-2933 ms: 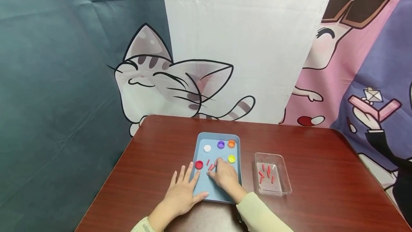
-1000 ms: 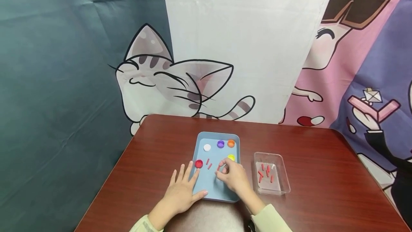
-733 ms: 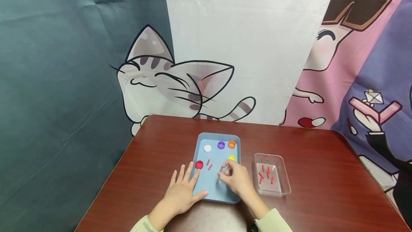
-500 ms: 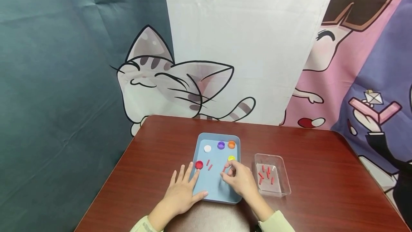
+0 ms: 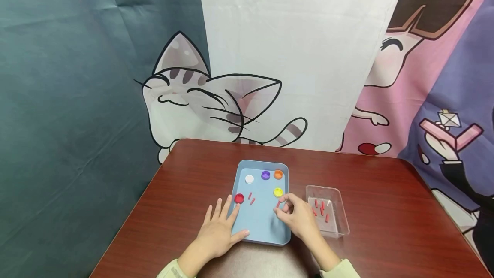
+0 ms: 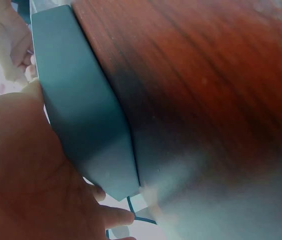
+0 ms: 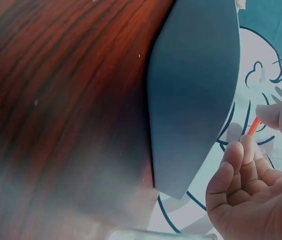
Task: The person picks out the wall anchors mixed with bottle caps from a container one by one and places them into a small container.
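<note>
My right hand (image 5: 301, 218) pinches a short red stick (image 7: 253, 126) between thumb and index finger, over the right side of a blue tray (image 5: 262, 228). The right wrist view shows the stick end to end between the two fingertips. My left hand (image 5: 216, 231) lies with fingers spread across the tray's left edge, just below a red cap (image 5: 239, 198). Two more red sticks, one a slanted stick (image 5: 252, 201), lie in the tray beside that cap. Farther up the tray are a white cap (image 5: 249, 179), a purple cap (image 5: 265, 175), an orange cap (image 5: 278, 174) and a yellow cap (image 5: 278, 192).
A clear plastic box (image 5: 341, 222) holding several red sticks stands right of the tray, partly covered by my right hand. Both stand on a reddish-brown wooden table (image 5: 185, 175). Behind it hangs a cloth (image 5: 308, 55) printed with a cartoon cat.
My right hand has picked up one of three red sticks in the tray and carried it right, toward the clear box. The left hand has stayed in place.
</note>
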{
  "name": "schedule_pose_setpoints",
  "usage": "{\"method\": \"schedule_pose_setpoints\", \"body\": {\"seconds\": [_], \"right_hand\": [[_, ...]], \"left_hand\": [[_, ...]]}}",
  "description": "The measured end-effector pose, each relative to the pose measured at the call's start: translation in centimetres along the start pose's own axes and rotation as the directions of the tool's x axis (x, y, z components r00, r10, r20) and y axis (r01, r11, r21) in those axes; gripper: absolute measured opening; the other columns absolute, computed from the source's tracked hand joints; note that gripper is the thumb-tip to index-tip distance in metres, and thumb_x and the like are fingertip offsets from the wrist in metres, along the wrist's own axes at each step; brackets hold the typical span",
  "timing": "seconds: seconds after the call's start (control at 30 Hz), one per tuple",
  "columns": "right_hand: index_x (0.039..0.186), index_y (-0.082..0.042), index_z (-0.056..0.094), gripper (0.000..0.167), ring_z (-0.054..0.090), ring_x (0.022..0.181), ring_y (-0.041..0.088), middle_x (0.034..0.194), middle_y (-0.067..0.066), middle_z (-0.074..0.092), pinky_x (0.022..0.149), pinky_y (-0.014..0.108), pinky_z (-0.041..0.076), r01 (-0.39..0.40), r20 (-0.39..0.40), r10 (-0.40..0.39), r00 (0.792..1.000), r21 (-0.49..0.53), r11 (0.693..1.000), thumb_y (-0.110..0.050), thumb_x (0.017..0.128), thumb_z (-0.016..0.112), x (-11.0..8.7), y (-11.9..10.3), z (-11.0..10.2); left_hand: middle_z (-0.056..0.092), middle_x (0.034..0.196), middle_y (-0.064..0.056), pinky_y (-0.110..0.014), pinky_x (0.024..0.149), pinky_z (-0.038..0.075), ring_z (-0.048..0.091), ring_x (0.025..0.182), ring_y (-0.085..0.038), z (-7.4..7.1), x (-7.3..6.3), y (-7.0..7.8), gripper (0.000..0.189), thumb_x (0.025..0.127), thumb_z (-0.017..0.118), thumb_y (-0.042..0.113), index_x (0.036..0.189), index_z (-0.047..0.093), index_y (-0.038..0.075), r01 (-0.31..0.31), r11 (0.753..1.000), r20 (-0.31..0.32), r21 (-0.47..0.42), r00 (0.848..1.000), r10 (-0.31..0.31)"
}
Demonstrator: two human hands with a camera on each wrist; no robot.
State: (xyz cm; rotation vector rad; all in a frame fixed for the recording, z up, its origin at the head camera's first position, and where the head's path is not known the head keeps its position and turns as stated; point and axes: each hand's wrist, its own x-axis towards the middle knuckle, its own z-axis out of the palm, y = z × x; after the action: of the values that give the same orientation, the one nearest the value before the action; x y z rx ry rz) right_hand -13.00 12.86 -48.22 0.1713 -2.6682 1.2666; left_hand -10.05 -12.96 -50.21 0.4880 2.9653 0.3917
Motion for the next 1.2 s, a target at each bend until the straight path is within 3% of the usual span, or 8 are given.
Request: {"method": "schedule_pose_setpoints", "body": {"seconds": [0.5, 0.8, 1.2], "right_hand": [[0.094, -0.013, 0.069, 0.021, 0.053, 0.062, 0.003, 0.071, -0.008, 0.057, 0.06, 0.021, 0.043, -0.044, -0.008, 0.044, 0.999, 0.002, 0.999, -0.019, 0.08, 0.083, 0.1, 1.2, -2.6], [0.093, -0.013, 0.068, 0.019, 0.052, 0.062, 0.002, 0.069, -0.009, 0.056, 0.061, 0.021, 0.044, -0.016, -0.025, 0.015, 1.0, -0.032, 0.999, -0.016, 0.081, 0.083, 0.1, 2.2, -4.2], [0.097, -0.013, 0.07, 0.021, 0.054, 0.064, 0.001, 0.073, -0.008, 0.06, 0.062, 0.022, 0.044, -0.046, -0.001, 0.046, 0.999, -0.068, 0.997, -0.024, 0.084, 0.083, 0.0, 3.5, -6.9]], "left_hand": [[0.013, 0.169, -0.014, -0.066, 0.119, 0.013, 0.015, 0.153, -0.046, 0.2, 0.2, -0.2, 0.085, 0.096, 0.04, 0.074, 0.159, 0.036, 0.017, -0.002, 1.0, 0.012, 0.019, 1.0, 0.001], [0.012, 0.17, -0.014, -0.066, 0.119, 0.013, 0.014, 0.153, -0.045, 0.2, 0.1, 0.0, 0.085, 0.096, 0.04, 0.074, 0.159, 0.035, 0.017, 0.005, 1.0, 0.029, 0.007, 1.0, -0.006], [0.013, 0.169, -0.014, -0.066, 0.119, 0.014, 0.015, 0.153, -0.045, 0.1, 0.2, 0.0, 0.085, 0.096, 0.041, 0.073, 0.159, 0.036, 0.017, -0.002, 1.0, 0.014, 0.012, 1.0, 0.002]]}}
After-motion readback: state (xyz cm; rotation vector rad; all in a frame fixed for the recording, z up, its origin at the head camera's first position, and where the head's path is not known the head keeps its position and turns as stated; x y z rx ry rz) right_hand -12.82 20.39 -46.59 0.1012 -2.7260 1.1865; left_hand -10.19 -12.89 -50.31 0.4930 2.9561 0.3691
